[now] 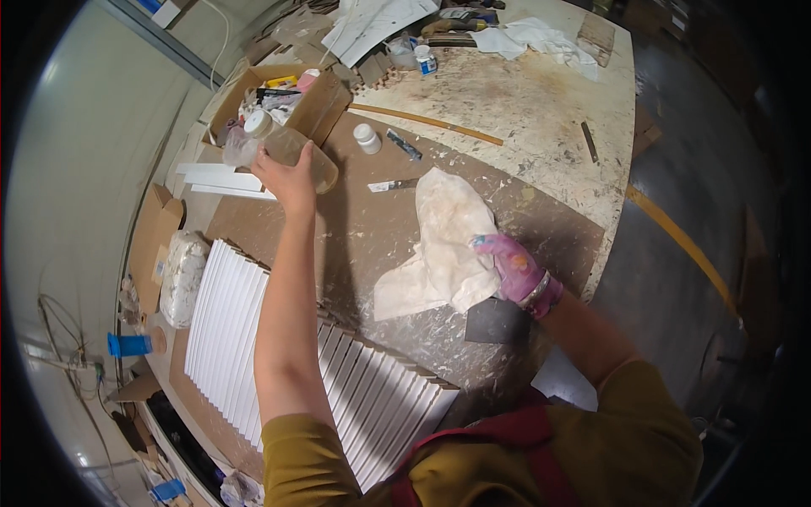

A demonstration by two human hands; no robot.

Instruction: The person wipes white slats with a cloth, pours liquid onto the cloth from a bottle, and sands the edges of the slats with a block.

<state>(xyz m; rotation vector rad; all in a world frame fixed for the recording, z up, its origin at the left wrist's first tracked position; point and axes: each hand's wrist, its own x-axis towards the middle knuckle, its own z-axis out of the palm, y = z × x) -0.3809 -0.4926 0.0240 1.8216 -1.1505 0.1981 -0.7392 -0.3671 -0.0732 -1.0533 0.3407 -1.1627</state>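
My bare left hand (290, 179) is wrapped round a clear plastic bottle (285, 144) with a white cap, tilted beside a cardboard box. Pale liquid seems to be in it. In a stained pink glove, my right hand (517, 272) grips the edge of a crumpled off-white cloth (452, 215), which spreads over the brown board (363, 245). Just beyond the cloth lie a flat scraper blade (391, 186), a dark smeared tool (404, 144) and a small white jar (367, 139). A dark square sheet (494, 324) sits under the cloth's near edge.
Rows of white strips (224, 329) lie under my left forearm. The cardboard box (325, 110) holds assorted supplies. A yellowish strip (427, 123) crosses the table's far part. Papers (372, 29), rags (541, 40) and a small bottle (425, 59) stand farther back. The table edge runs along the right.
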